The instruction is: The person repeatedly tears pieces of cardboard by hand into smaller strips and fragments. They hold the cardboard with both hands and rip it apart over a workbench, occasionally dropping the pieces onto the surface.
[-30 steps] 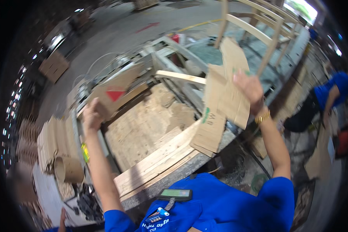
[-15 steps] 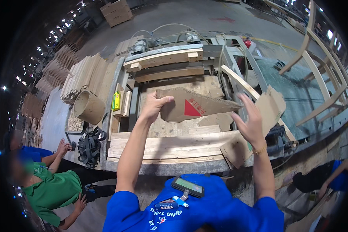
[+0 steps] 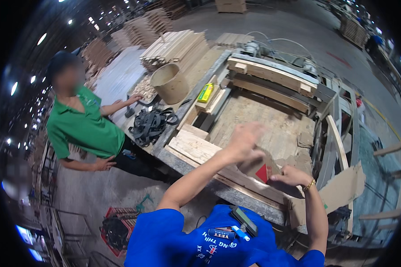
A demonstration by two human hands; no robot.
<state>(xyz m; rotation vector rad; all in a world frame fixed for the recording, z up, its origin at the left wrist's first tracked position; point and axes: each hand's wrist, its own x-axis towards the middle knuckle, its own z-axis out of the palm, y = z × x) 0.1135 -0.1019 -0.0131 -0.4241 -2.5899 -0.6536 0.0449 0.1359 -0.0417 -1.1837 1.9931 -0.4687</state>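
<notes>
Both hands have drawn back toward the near edge of the tabletop (image 3: 182, 162) since half a second ago, and the view has swung left, bringing a person in a green shirt (image 3: 87, 127) into sight beside it. One cardboard sheet with a red triangle (image 3: 259, 170) lies flat at that near edge. Left hand (image 3: 246, 141), blurred, hovers just above the sheet's left part with fingers spread and loosely curled, holding nothing I can make out. Right hand (image 3: 292, 176) rests on the sheet's right edge, fingers pinching or pressing it; which, I cannot tell. A second, larger cardboard piece (image 3: 343, 189) hangs off the tabletop right of the sheet. Left of the sheet lie two short planks (image 3: 196, 144); beyond them, one round cardboard tub (image 3: 170, 83) and one yellow box (image 3: 205, 92). Risk, as I judge it: the sheet sits close to the edge, so a one-sided pull could slide it off
</notes>
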